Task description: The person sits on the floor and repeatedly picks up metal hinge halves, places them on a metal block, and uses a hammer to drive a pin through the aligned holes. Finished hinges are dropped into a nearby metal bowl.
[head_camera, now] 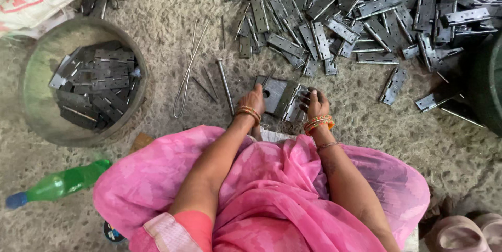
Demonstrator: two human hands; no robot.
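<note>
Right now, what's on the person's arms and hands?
Both forearms are bare. The left hand has orange-and-gold bangles at the wrist; the right hand has orange bangles plus a thin chain bracelet below. A coral-pink short sleeve shows on the left upper arm.

A small metalworking workshop, with the work done on the floor. A heap of grey metal hinges (366, 11) fills the upper right of the frame over a rough concrete floor (172, 1). At the left stands a round tub (36, 110) of more hinges, with loose steel rods (226, 85) near the centre.
</note>
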